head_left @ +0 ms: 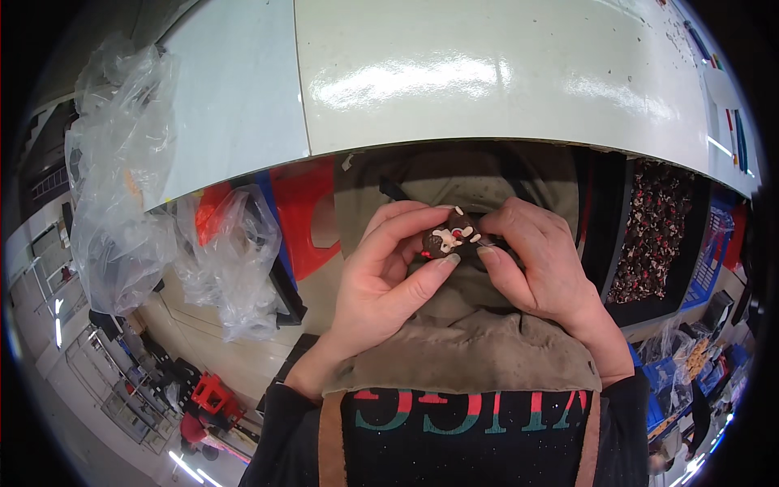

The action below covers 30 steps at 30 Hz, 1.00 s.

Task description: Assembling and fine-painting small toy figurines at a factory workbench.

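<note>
A small dark brown figurine (451, 235) with cream-white and red details is held over my lap. My left hand (395, 264) is closed on it, the thumb along its lower edge and the fingers behind and above. Close against its right side, my right hand (540, 256) is closed, with thumb and forefinger pinched together. Something thin and greyish shows at those fingertips, too small to make out. A brown-green apron (462, 349) lies under both hands.
The white table (503, 105) curves across in front. On the right, a black tray (602, 276) holds many similar brown, white and red pieces, beside a blue basket (704, 256). Clear plastic bags (122, 178) and a red stool (304, 215) stand left.
</note>
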Tool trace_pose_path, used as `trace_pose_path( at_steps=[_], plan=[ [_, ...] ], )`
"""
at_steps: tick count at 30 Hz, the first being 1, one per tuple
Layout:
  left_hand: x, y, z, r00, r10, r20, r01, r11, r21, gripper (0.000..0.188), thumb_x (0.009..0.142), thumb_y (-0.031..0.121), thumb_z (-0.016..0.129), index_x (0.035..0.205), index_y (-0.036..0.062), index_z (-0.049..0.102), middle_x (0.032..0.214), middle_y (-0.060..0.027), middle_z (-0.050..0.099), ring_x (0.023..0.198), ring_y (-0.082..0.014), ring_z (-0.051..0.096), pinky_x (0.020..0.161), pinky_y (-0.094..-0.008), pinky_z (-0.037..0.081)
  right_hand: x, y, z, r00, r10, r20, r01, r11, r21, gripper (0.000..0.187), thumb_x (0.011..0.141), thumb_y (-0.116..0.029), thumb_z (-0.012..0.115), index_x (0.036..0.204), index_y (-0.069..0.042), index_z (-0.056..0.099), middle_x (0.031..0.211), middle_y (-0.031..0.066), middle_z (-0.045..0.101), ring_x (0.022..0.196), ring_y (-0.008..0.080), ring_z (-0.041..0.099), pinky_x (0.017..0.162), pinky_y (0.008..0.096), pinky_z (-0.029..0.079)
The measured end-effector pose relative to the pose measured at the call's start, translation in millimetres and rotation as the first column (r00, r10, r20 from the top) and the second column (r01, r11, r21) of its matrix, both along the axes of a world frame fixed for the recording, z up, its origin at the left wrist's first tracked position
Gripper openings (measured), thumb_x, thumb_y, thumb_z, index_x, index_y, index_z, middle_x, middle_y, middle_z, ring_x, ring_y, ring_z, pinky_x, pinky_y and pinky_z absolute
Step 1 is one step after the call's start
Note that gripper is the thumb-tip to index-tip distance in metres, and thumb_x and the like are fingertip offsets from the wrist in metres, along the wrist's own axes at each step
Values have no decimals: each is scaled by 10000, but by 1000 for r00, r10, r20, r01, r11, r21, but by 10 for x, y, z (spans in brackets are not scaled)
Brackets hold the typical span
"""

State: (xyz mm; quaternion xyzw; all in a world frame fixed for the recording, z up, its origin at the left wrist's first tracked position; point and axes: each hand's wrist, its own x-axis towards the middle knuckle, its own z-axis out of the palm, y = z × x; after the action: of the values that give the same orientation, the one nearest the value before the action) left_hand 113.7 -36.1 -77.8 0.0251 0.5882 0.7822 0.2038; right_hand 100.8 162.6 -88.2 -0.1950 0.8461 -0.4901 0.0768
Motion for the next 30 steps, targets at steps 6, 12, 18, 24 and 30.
trace_pose_path(
  at_steps=[6,12,18,24,30],
  plan=[
    [4,-2,12,1000,-7,8,8,1000,-20,415,817,-98,563,1218,-47,469,1194,-89,383,1075,-164,493,933,-279,409,4,-4,9,1000,-7,5,7,1000,14,190,768,-195,641,854,-42,567,749,88,564,656,291,571,564,368,455],
    [2,-14,19,999,-22,24,24,998,-54,420,815,-93,566,1223,-37,478,1200,-80,375,1081,-156,487,932,-273,406,10,-2,7,1000,-13,8,13,1000,20,187,764,-190,642,851,-42,570,748,88,566,658,292,574,563,369,457],
    [2,-3,24,999,-15,29,16,999,-47,420,813,-92,568,1220,-36,483,1199,-79,373,1081,-156,486,932,-274,407,16,-12,16,999,-28,17,27,999,25,185,758,-186,647,845,-43,568,745,88,564,653,294,572,560,369,457],
    [11,-17,0,1000,-5,16,6,998,-57,416,811,-92,573,1214,-36,486,1201,-81,375,1083,-160,489,929,-276,413,28,-37,14,998,-55,23,54,998,32,180,768,-179,653,838,-41,562,742,91,563,654,297,570,561,370,457],
    [5,-6,16,999,8,42,-6,999,-51,416,818,-97,565,1220,-45,473,1201,-89,381,1110,-173,489,945,-282,414,36,-49,13,995,-91,38,90,996,10,181,776,-172,660,843,-36,561,737,97,551,647,297,556,554,374,443]
  ],
)
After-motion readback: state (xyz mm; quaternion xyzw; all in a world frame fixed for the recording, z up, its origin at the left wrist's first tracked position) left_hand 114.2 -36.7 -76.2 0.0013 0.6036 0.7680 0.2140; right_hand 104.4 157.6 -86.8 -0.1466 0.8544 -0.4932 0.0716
